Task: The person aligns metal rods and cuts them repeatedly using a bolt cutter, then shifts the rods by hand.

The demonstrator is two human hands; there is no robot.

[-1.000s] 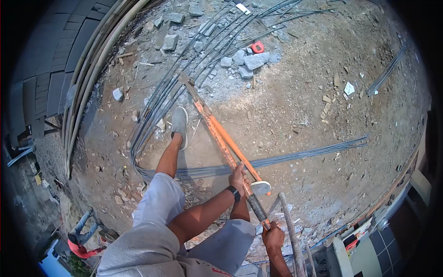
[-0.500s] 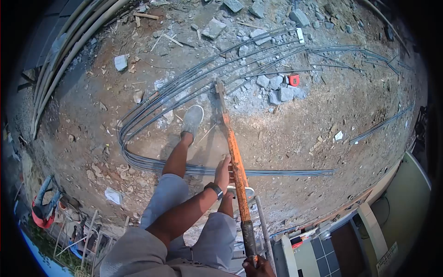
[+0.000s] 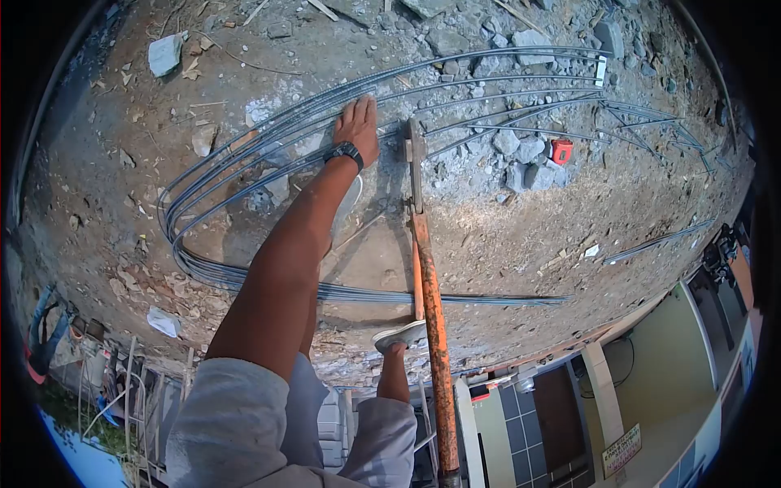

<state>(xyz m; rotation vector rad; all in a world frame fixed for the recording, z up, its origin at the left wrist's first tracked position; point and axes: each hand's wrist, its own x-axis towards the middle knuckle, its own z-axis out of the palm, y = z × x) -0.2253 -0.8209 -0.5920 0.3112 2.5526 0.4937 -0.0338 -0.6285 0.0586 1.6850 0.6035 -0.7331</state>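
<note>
My left hand [image 3: 355, 130], a dark watch on its wrist, reaches down onto the bent bundle of steel rebar [image 3: 285, 134]. Its fingers stretch over the upper rods; whether they touch them is hard to tell. Right of this hand are the orange, rust-worn bolt cutters [image 3: 431, 301], jaws [image 3: 413, 150] at the rods. Their two handles are apart: one slants toward me, and the other runs down near my shoe [image 3: 400, 334]. My right hand is out of view below the lower edge, where the near handle's dark grip begins.
A red tape measure [image 3: 561, 151] sits by broken stones [image 3: 533, 163]. A white block [image 3: 600, 71] lies across the rods' far end. More rods [image 3: 659, 241] rest at right. Rubble covers the dirt. Below right is a building with a tiled floor [image 3: 525, 435]; metal frames stand lower left.
My left hand has left the bolt cutter handle and moved forward to the upper rods. One handle has swung away from the other. My right hand has gone out of view as the view shifted.
</note>
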